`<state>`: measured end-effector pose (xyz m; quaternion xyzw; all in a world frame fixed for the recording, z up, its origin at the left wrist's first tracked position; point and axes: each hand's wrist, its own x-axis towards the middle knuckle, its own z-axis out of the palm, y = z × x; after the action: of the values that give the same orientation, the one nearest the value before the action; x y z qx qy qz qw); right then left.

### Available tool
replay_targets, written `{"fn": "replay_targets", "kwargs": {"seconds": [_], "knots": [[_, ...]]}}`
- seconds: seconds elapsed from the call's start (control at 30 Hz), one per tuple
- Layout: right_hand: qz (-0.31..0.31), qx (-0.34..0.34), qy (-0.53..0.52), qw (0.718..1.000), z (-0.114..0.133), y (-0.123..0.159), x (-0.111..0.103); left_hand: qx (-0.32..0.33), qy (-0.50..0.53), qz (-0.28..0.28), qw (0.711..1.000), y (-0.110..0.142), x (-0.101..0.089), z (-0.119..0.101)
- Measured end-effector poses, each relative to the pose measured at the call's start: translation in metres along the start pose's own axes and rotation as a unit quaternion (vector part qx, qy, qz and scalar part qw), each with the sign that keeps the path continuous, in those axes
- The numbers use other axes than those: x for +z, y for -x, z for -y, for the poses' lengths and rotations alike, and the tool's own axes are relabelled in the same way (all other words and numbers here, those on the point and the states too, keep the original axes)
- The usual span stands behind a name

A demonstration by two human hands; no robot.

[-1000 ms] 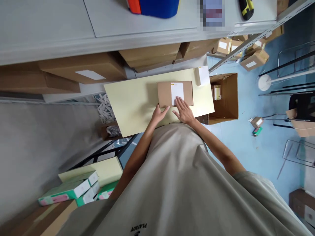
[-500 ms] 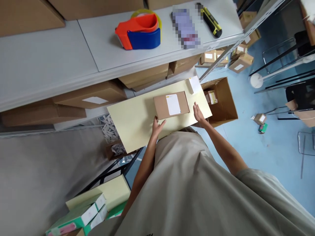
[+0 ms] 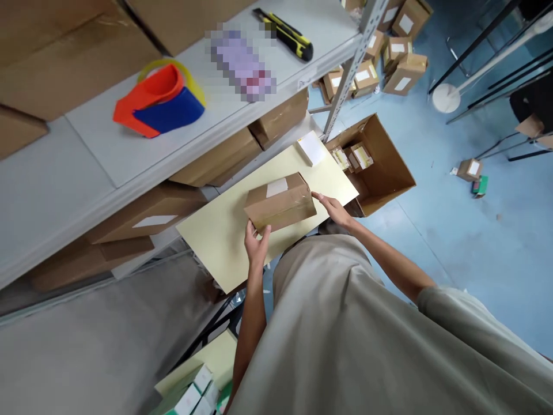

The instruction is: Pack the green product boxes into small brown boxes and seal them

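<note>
A brown cardboard box (image 3: 283, 208) with a white label is tipped over the pale yellow tabletop (image 3: 216, 242), its taped long side turned toward me. My left hand (image 3: 256, 242) grips its near left corner, thumb on the near side and the fingers partly hidden behind the end. Against the box's right end, my right hand (image 3: 334, 208) presses with straight fingers, so the box is held between both hands. Whether its lower edge still touches the tabletop I cannot tell. A small white box (image 3: 311, 148) lies at the far right corner of the tabletop.
Above the far side runs a grey shelf (image 3: 103, 167) with an orange and blue tape dispenser (image 3: 158, 104), a pixelated item (image 3: 244, 66) and a yellow-black utility knife (image 3: 287, 37). A large open carton (image 3: 384, 167) with small boxes stands at right. A metal post (image 3: 352, 75) rises beside it.
The box has tipped from lying label-up to showing its taped side. Both hands have closed in on its ends. The view has shifted and turned slightly.
</note>
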<state>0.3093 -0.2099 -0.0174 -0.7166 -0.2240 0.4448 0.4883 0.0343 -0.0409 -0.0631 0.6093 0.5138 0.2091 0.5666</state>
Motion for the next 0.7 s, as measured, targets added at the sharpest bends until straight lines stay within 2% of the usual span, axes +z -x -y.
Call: {"fn": "replay_targets", "kwargs": {"seconds": [0.1, 0.2, 0.33, 0.47, 0.6, 0.7], "knots": [[-0.047, -0.015, -0.046, 0.998, 0.014, 0.017, -0.034, 0.022, -0.063, -0.007, 0.998, 0.011, 0.018, -0.036], [-0.125, -0.004, -0.095, 0.988, 0.019, 0.032, -0.079, 0.018, -0.131, 0.001, 0.991, 0.018, 0.064, -0.074], [-0.224, 0.013, -0.123, 0.967, 0.009, 0.05, -0.157, 0.021, -0.155, 0.05, 0.986, 0.029, 0.153, -0.117], [-0.318, 0.028, -0.114, 0.941, -0.025, 0.066, -0.242, 0.044, -0.153, 0.154, 0.975, 0.04, 0.252, -0.148], [-0.397, 0.05, -0.079, 0.913, -0.065, 0.077, -0.312, 0.048, -0.171, 0.27, 0.946, 0.042, 0.341, -0.165], [-0.433, 0.077, -0.049, 0.897, -0.087, 0.078, -0.352, 0.035, -0.192, 0.33, 0.924, 0.034, 0.398, -0.163]]}}
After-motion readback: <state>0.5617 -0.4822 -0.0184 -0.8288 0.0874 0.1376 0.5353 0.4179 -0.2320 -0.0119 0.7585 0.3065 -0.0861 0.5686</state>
